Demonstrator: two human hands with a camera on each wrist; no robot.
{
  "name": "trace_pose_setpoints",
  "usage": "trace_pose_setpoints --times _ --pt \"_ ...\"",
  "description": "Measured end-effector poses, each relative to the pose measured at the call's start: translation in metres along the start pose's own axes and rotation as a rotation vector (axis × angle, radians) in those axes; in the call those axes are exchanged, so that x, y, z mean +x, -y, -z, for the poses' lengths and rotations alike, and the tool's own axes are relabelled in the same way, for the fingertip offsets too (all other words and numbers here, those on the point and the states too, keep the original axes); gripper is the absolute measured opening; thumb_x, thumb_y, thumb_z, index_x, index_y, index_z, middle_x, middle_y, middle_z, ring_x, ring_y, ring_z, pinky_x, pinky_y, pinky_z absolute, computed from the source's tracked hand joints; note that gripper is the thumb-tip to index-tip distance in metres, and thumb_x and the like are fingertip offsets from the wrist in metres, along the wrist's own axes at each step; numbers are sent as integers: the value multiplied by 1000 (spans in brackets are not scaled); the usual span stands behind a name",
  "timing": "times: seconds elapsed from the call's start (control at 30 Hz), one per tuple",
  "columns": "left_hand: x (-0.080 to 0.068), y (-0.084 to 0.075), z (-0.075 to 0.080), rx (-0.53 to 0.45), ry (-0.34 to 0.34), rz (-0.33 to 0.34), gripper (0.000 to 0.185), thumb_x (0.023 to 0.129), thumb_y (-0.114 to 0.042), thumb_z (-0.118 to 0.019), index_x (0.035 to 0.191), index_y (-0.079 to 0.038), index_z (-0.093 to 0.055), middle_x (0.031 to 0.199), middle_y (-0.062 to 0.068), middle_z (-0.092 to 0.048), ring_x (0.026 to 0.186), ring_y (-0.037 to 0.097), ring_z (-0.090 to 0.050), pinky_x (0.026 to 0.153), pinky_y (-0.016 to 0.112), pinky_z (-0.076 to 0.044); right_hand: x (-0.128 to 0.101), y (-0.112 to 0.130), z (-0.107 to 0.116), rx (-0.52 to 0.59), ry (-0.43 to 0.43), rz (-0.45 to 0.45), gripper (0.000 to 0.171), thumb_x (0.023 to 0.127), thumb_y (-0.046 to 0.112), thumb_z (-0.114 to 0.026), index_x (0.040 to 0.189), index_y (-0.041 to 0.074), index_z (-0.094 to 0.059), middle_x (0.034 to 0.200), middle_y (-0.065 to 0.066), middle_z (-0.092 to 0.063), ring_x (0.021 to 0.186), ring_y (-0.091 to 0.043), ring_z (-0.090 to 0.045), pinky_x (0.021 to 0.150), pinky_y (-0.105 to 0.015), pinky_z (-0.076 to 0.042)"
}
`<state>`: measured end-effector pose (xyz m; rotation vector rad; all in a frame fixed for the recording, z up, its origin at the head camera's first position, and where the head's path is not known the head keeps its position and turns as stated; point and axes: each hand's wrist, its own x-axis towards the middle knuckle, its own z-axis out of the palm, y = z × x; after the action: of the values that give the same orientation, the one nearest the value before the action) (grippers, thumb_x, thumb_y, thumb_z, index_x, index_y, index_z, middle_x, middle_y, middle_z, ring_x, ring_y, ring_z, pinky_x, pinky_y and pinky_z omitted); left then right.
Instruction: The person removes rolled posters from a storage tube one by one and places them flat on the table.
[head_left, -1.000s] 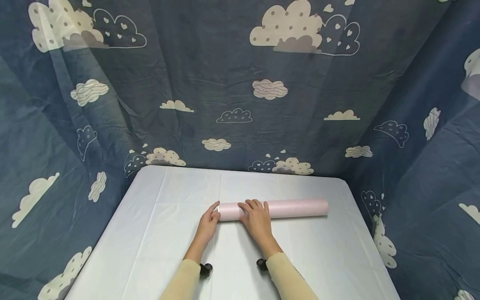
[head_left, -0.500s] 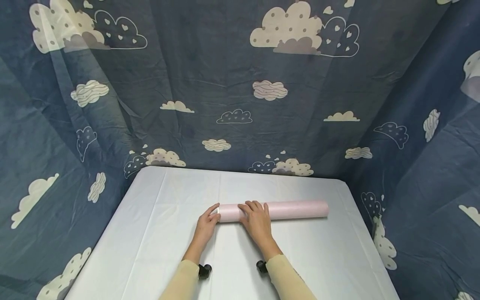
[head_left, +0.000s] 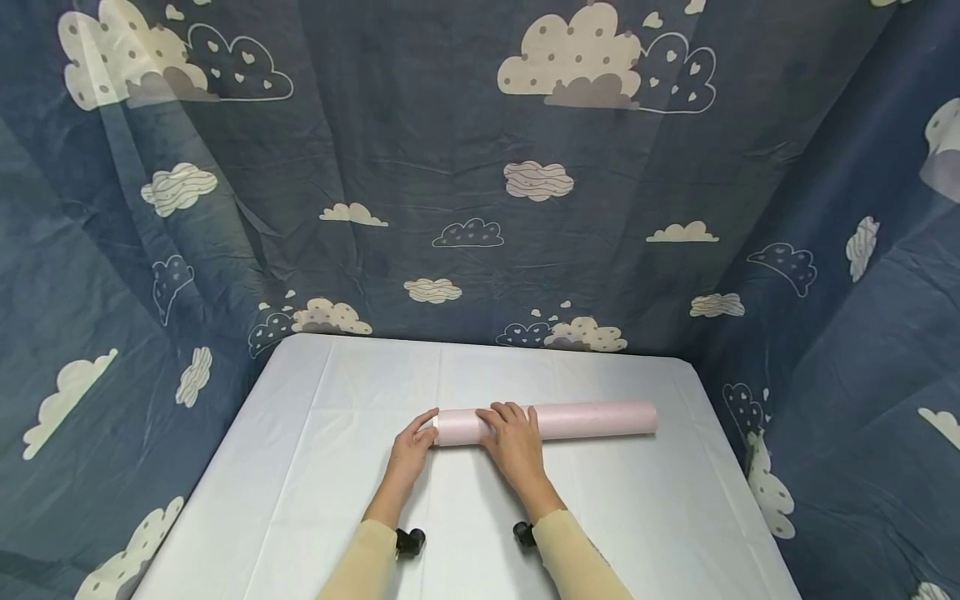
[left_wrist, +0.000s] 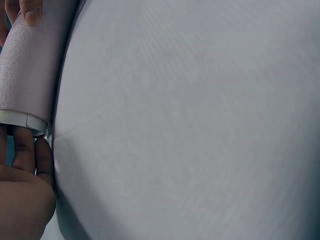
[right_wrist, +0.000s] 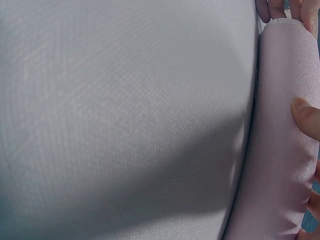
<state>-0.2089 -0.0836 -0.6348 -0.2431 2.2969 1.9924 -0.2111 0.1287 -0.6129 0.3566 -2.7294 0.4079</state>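
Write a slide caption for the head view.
Pink roll on a white table: left hand at its left end, right hand gripping farther along.

No text, brand, number or sign could be read on the pink textured cylindrical roll (head_left: 600,419), the white cloth-covered table (head_left: 645,500) or the blue cloud-printed fabric (head_left: 600,279).

there's room on the table (head_left: 645,508) either side of the arms (head_left: 363,558) and behind the roll (head_left: 600,419), which lies crosswise; curtains (head_left: 450,187) wall the back and sides.
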Motion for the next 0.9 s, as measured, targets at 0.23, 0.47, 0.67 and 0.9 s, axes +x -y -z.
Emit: trace_pose_setpoints --times 0.23,0.47,0.67,0.9 --pt "-1 0 1 19 -17 10 38 109 -21 -60 146 -22 -64 134 14 -75 134 30 -65 115 49 -47 -1 0 -1 -12 0 5 50 83 34 -91 130 30 -74 134 0 -72 132 -27 -63 117 -65 -42" --pt "0 1 1 21 -27 5 35 108 -19 -61 142 -21 -67 130 13 -77 117 18 -69 93 27 -48 -2 0 0 7 -16 8 51 82 33 -91 130 29 -74 133 -2 -73 131 -29 -63 116 -67 -43" --pt "0 0 1 18 -31 4 34 108 -19 -60 142 -21 -67 129 13 -77 109 15 -67 88 25 -47 -2 -1 1 18 -2 -6 50 83 33 -91 130 29 -74 135 -2 -72 133 -29 -62 117 -69 -41" --pt "-2 0 2 19 -39 0 34 108 -18 -61 141 -21 -67 130 12 -77 121 20 -67 97 31 -49 -1 -2 3 25 -10 -6 49 82 32 -91 127 29 -75 134 -3 -73 131 -30 -63 116 -69 -42"
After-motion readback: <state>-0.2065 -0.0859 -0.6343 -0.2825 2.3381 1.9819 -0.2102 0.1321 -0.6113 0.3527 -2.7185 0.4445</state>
